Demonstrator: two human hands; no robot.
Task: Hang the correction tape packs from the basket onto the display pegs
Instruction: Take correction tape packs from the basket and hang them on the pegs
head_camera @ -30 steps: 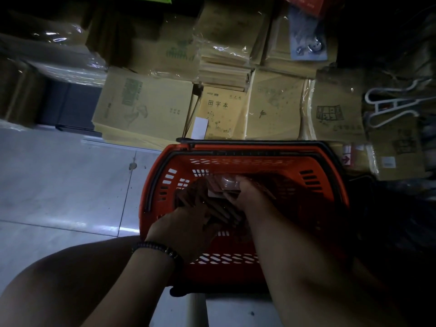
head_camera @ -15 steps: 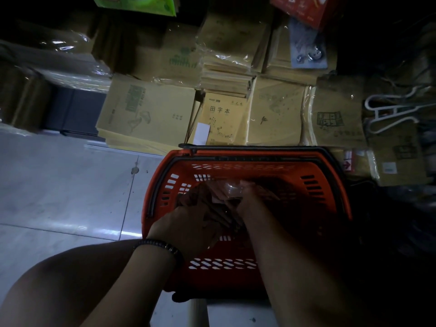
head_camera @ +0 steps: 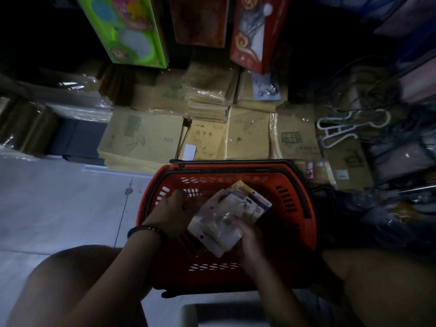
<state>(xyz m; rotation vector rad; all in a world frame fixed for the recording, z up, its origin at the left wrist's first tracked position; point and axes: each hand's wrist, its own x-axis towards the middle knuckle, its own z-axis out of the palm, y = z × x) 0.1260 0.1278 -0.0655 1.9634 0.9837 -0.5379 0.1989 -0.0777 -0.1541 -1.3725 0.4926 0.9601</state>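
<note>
I have a stack of correction tape packs [head_camera: 225, 217] gathered above the orange basket [head_camera: 304, 223], lifted just clear of its inside. My right hand [head_camera: 247, 234] is closed around the near end of the stack from below, fingers wrapped under it. My left hand [head_camera: 173, 210] sits at the basket's left side with fingers curled against the stack's edge; whether it truly grips the stack I cannot tell in this dim light. No display pegs show from here, only wrapped exercise books [head_camera: 141, 135] beyond the basket's far rim. I judge the step is lifting out a bundle, so I would square the packs first, hang holes lined up, keeping the stack level so none slide back in.
</note>
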